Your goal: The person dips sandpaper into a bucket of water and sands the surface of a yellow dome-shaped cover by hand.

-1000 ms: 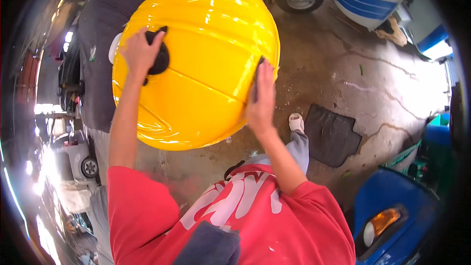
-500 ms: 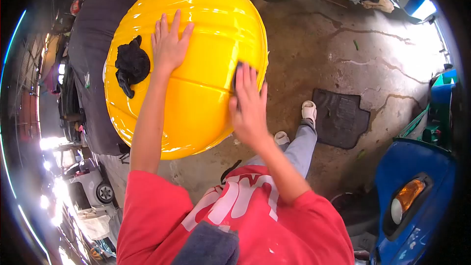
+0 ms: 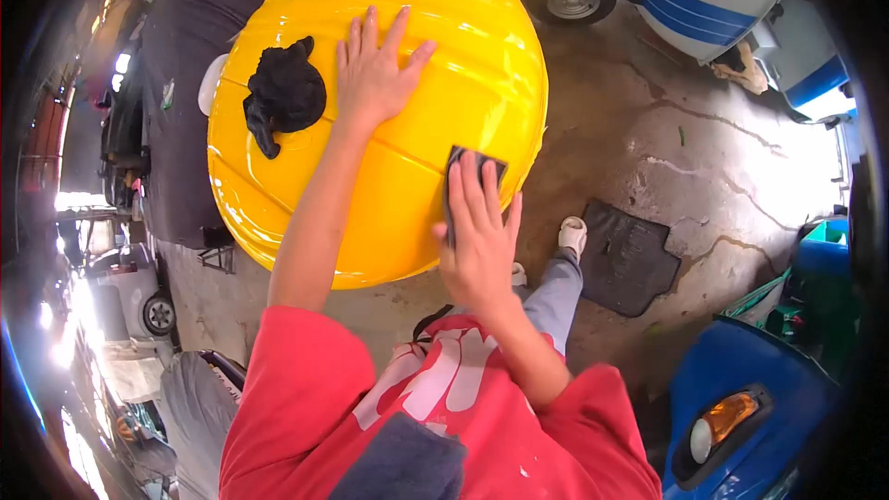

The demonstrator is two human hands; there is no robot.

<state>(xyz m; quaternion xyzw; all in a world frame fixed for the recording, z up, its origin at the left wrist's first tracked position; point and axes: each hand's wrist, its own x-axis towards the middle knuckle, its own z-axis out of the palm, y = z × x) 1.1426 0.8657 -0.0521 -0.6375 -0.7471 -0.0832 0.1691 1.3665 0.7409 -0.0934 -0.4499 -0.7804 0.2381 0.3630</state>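
A large, glossy yellow panel [image 3: 407, 130], curved and ribbed like a vehicle body part, fills the upper middle of the head view. My left hand [image 3: 378, 79] lies flat on it with fingers spread, holding nothing. Close to that hand's left side sits a crumpled black cloth [image 3: 289, 93]. Near the panel's lower right edge, my right hand [image 3: 480, 231] presses a dark grey rectangular sheet [image 3: 458, 159], like sandpaper, against the surface. Its fingers lie stretched along the sheet, and the thumb is at the left edge. The sheet's underside is hidden.
Dark fabric [image 3: 208, 56] is spread behind and left of the panel. A black floor mat [image 3: 630, 259] lies on the stained concrete floor [image 3: 704, 167]. Blue vehicle parts with orange lamps stand at lower right [image 3: 769, 407] and upper right [image 3: 704, 14]. A wheel [image 3: 572, 2] is at the top.
The view has shifted, so the panel appears further up and right. My right hand and the sheet have moved slightly toward me along the panel's edge. My left hand remains flat on it.
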